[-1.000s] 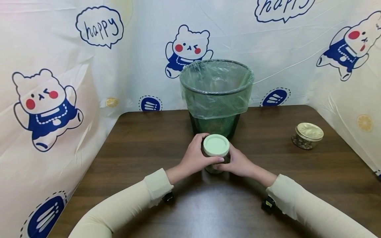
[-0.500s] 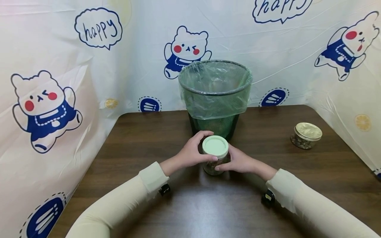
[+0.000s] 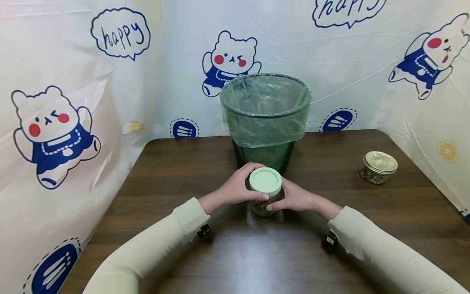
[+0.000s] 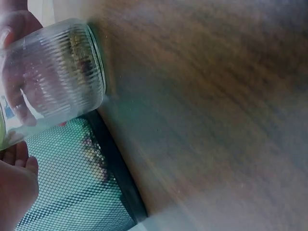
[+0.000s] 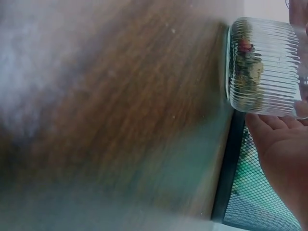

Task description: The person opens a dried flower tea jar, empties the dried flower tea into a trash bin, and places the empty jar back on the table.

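A ribbed glass jar (image 5: 264, 67) stands upright on the table with a layer of dried, mixed-coloured bits at its bottom. On top of it is a pale green lid (image 3: 265, 181). My left hand (image 3: 235, 188) grips the lid from the left, thumb along its near edge and fingers round the far side. Lower down, my right hand (image 3: 297, 198) holds the glass body from the right, its thumb across the front. The far fingers of both hands are partly hidden behind the jar in the head view.
Right behind the jar stands a mesh waste bin (image 3: 264, 155) lined with a green plastic bag (image 3: 268, 130). Some bits show through its mesh in the left wrist view. A small round gold-lidded container (image 3: 378, 167) sits at the table's right. A printed curtain (image 3: 165, 61) surrounds the table (image 3: 176, 171).
My left thumb and forearm have shifted a little to the left around the lid, mostly in the first half second. The right hand keeps its hold, and the jar stays in place.
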`<state>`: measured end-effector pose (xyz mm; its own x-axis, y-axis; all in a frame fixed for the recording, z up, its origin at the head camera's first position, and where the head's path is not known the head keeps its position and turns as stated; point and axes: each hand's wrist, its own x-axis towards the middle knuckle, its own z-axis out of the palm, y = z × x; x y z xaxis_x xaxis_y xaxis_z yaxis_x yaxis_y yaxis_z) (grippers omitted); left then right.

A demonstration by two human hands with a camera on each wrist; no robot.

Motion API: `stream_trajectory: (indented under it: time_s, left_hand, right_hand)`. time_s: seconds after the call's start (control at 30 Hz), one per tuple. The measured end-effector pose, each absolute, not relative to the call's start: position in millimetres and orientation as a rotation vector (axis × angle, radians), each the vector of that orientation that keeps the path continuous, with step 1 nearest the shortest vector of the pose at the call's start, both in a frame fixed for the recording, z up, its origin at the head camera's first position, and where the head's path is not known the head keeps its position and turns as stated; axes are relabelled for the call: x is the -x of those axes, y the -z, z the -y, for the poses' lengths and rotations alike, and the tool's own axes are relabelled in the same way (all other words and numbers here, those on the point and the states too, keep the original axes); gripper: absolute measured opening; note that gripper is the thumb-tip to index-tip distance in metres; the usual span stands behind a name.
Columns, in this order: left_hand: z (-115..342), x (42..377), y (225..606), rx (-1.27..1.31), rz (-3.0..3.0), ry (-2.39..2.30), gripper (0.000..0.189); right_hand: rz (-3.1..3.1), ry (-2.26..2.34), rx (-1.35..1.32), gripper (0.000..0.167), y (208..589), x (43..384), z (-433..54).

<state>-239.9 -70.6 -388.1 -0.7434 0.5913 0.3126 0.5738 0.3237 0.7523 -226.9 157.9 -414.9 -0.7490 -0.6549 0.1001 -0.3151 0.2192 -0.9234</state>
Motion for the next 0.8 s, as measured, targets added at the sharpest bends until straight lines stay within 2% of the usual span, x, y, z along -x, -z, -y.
stream_trajectory:
  time_s: [0.53, 0.8]
  left_hand:
    - [54, 211, 394, -0.722, -2.736, -1.603, 0.073]
    - [55, 207, 396, -0.692, -2.723, -1.642, 0.079]
  right_hand:
    - [-2.435, 1.552, 0.875, 0.086, 418, 212, -147]
    - [-2.457, 1.547, 0.874, 0.086, 419, 213, -147]
